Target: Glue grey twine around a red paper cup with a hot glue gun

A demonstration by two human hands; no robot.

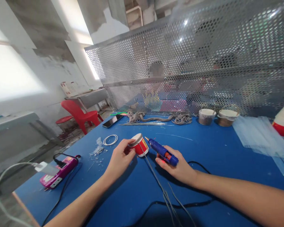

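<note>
My left hand (121, 156) is closed on a red and white paper cup (142, 148), which lies tilted just above or on the blue table. A grey cord (153, 173) runs round the cup near its end and trails down toward me. In my right hand (177, 165) is a blue hot glue gun (162, 151), with fingers wrapped round its handle. The gun's nozzle points at the cup's side, close to the cord. Whether the nozzle touches the cup I cannot tell.
A purple power strip (59, 173) with plugs sits at the left edge. White rings (110, 139), glue scraps (98, 149), a phone (113, 120) and bundled grey cord (156, 118) lie beyond. Two cord-wrapped cups (206, 117), plastic sleeves (260, 135) and a mesh screen (180, 63) stand farther back.
</note>
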